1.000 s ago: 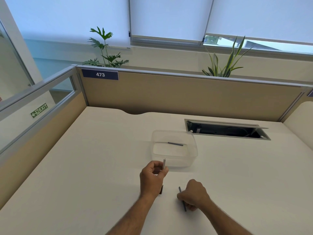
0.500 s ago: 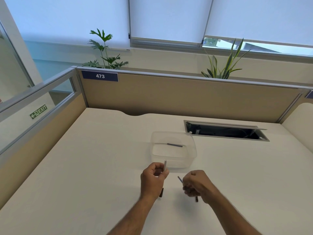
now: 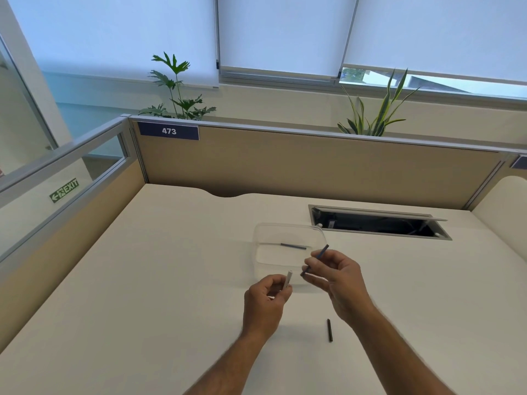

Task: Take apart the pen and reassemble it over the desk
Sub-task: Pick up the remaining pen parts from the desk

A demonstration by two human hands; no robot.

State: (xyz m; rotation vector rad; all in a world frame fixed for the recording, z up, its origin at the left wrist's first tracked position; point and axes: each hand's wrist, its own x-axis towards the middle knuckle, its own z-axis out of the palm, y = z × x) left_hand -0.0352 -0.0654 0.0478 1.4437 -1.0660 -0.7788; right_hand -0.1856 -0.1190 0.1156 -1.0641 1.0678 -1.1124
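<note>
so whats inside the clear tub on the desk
One thin dark pen part lies flat on the floor of the clear tub, toward the back. The right hand and the dark piece it holds cover the tub's near right corner, so anything there is hidden.

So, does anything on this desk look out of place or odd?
Nothing is damaged or spilled. One short dark pen part lies loose on the desk, beside the right forearm, and another dark part lies in the clear container, as expected mid-disassembly.
</note>
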